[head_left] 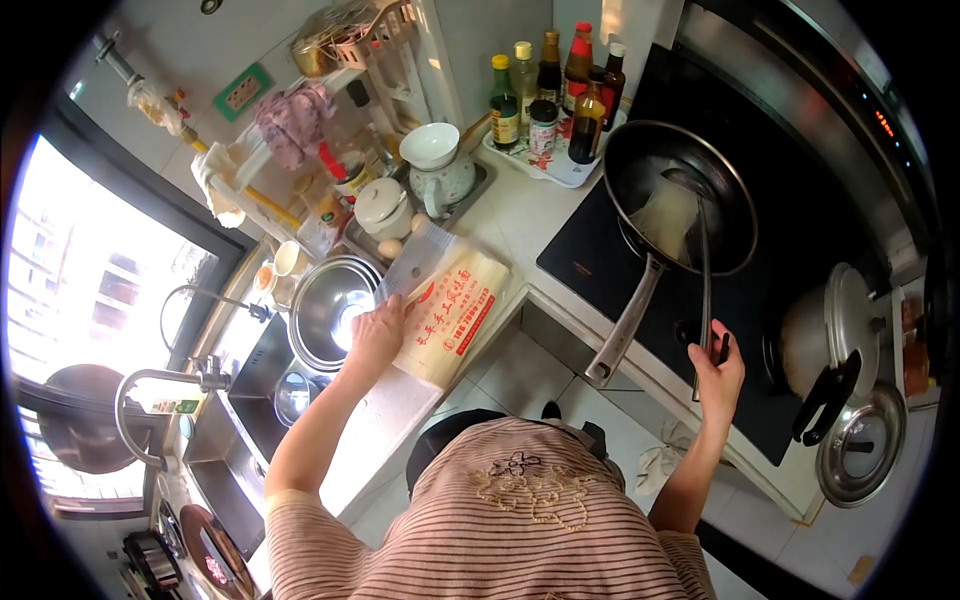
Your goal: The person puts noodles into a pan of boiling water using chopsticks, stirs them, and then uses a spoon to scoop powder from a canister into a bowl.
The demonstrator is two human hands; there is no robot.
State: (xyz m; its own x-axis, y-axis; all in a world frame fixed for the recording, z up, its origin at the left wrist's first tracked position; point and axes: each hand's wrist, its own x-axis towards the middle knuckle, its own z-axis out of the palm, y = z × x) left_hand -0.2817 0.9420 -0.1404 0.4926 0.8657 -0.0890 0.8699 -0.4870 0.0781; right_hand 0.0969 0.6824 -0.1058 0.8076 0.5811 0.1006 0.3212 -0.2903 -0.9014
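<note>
My left hand [376, 334] is closed on the edge of a clear plastic noodle package [452, 312] with red print, which lies at the counter's edge. Pale noodles fill the package. Over the stove, my right hand [718, 372] grips the long handle of a metal ladle [706, 270]. The ladle's head is inside a dark wok [740, 220], close to a bundle of pale noodles [665, 218]. The wok stands on the black cooktop, its handle [628, 325] pointing toward me.
Several sauce bottles [548, 95] stand on a tray [560, 170] behind. A steel bowl [310, 310] sits beside the sink [225, 490]. Eggs [390, 248] lie near a lidded white pot [382, 205]. At right are a pressure cooker [825, 330] and a glass lid [862, 440].
</note>
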